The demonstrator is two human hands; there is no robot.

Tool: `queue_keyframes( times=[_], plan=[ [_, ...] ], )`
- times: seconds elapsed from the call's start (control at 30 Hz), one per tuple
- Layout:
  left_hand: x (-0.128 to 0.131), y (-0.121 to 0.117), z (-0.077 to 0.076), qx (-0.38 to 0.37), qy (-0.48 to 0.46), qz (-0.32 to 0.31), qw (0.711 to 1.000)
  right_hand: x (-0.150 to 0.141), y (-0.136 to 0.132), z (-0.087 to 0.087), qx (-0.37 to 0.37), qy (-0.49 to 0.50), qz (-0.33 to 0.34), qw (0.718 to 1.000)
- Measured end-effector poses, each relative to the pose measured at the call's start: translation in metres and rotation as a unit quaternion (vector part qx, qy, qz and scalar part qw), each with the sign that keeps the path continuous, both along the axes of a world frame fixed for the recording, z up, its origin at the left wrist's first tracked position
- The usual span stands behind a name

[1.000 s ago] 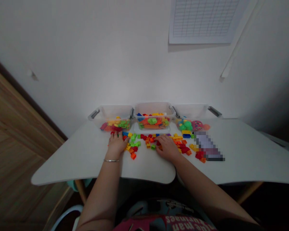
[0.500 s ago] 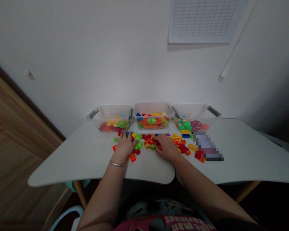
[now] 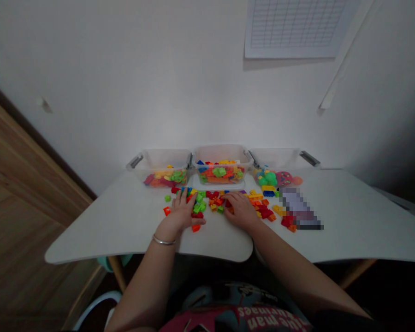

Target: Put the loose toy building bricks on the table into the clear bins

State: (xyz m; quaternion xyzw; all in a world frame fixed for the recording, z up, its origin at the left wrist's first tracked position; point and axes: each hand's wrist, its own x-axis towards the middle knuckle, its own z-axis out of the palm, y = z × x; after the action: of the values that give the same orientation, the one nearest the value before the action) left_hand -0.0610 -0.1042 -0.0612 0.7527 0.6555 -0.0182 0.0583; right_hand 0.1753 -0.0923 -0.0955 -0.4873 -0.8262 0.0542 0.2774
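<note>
White tabletop [image 3: 214,240], smooth and curve-edged, bears glossy studded bricks [image 3: 199,208] in a loose left-to-right band. Green ones lie just right of the left hand [image 3: 180,216], the nearer, splayed open; the right hand [image 3: 241,212] curls over others, its grip unclear. Beyond, far side: translucent plastic bins [image 3: 221,152].

Multicoloured toy blocks [image 3: 264,211], loose, scattered across white tabletop [image 3: 121,226].

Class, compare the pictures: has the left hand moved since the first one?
Yes. Judged against the middle clear bin, the left hand has shifted to the right, closer to being in front of it.
</note>
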Motion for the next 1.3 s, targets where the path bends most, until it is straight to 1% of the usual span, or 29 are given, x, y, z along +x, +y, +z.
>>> queue_keyframes(
  times=[0.2, 0.33, 0.43, 0.5, 0.57, 0.63, 0.7, 0.8, 0.87, 1.0, 1.1, 1.2, 1.3],
  plan=[
    [0.023, 0.003, -0.01, 0.048, -0.009, 0.033, 0.998, 0.0, 0.0, 0.0, 0.007, 0.004, 0.006, 1.0],
    [0.028, 0.008, -0.012, 0.095, -0.019, 0.011, 0.995, 0.001, 0.0, 0.0, 0.009, 0.009, 0.006, 1.0],
    [0.022, 0.009, -0.009, 0.127, -0.028, -0.012, 0.991, 0.001, 0.001, 0.0, 0.008, 0.009, 0.004, 1.0],
    [0.016, 0.007, -0.006, 0.106, -0.039, -0.048, 0.992, 0.001, 0.001, -0.001, 0.006, 0.006, 0.003, 1.0],
    [0.009, 0.003, -0.004, 0.058, -0.044, -0.089, 0.993, 0.001, 0.001, -0.001, 0.004, 0.002, 0.002, 1.0],
    [0.006, -0.001, -0.004, 0.017, -0.039, -0.101, 0.994, 0.001, 0.002, -0.002, 0.002, 0.002, 0.0, 1.0],
    [0.006, -0.004, -0.007, 0.009, -0.029, -0.077, 0.997, 0.001, 0.002, -0.002, 0.001, 0.005, -0.001, 1.0],
    [0.011, -0.006, -0.012, 0.034, -0.014, -0.033, 0.999, 0.001, 0.002, -0.003, 0.001, 0.008, -0.001, 1.0],
    [0.015, -0.004, -0.014, 0.048, -0.005, -0.019, 0.999, 0.001, 0.002, -0.003, 0.003, 0.007, 0.002, 1.0],
    [0.023, 0.001, -0.016, 0.064, -0.001, -0.021, 0.998, 0.0, -0.001, -0.001, 0.016, 0.001, 0.007, 1.0],
    [0.025, 0.004, -0.016, 0.091, -0.008, -0.033, 0.995, -0.003, -0.005, 0.002, 0.049, -0.002, 0.01, 0.999],
    [0.023, 0.007, -0.014, 0.118, -0.03, -0.038, 0.992, -0.01, -0.011, 0.005, 0.07, 0.006, 0.044, 0.997],
    [0.017, 0.009, -0.009, 0.15, -0.057, -0.025, 0.987, -0.02, -0.02, 0.007, 0.046, 0.022, 0.113, 0.992]
  ],
)
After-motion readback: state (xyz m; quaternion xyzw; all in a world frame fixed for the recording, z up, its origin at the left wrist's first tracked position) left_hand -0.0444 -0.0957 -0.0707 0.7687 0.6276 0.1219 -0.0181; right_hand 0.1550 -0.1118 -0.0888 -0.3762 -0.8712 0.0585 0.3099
